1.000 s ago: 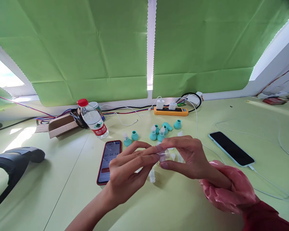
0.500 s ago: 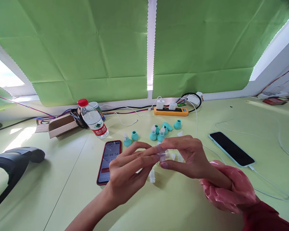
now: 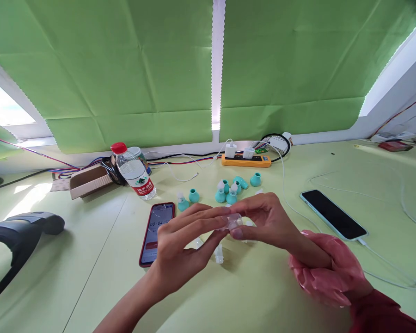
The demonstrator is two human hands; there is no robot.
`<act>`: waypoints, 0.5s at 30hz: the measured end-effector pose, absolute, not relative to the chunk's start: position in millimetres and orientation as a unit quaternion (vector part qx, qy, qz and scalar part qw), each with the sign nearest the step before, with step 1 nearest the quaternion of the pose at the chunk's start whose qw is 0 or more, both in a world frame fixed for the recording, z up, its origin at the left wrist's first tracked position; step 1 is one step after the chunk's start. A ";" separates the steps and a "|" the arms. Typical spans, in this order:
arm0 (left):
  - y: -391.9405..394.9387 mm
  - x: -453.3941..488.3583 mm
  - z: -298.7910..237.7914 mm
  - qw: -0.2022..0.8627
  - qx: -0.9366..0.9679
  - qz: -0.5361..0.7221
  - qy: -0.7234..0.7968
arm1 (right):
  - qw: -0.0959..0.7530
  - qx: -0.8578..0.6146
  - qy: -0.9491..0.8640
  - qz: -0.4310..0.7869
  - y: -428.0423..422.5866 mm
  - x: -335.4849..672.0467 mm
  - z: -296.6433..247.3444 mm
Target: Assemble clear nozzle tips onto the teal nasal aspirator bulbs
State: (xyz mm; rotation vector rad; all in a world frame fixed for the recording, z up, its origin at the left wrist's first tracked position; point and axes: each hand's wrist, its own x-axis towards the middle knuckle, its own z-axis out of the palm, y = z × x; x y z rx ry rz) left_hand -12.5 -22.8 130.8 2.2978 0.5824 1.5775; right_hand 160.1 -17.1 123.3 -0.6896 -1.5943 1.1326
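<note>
A small clear plastic tube-like part (image 3: 234, 221) is pinched between both hands above the table. My left hand (image 3: 189, 240) is closed on its left end, thumb below and fingers stretched along the top. On the right end, my right hand (image 3: 266, 221) grips it between thumb and index finger. Under the hands lies another translucent plastic piece (image 3: 219, 254), with more pale pieces partly hidden behind the fingers. Just beyond are several teal rubber bulbs (image 3: 231, 197), some with a whitish tip fitted; one such bulb (image 3: 183, 203) sits further left.
A phone showing a timer (image 3: 156, 236) lies left of my hands; a charging phone (image 3: 333, 215) lies to the right. Behind stand a water bottle (image 3: 135, 173), a cardboard box (image 3: 92, 182) and an orange power strip (image 3: 246, 160). A dark curved object (image 3: 27, 231) reaches in at left.
Both hands have shifted slightly around the clear part, and the left thumb now presses from below. The right fingers have curled closer round it. The bulbs have stayed put.
</note>
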 end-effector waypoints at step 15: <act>-25.0 -10.7 128.3 0.171 0.790 0.545 0.223 | 0.403 -0.287 -0.559 0.666 -7.6 163.7 120.9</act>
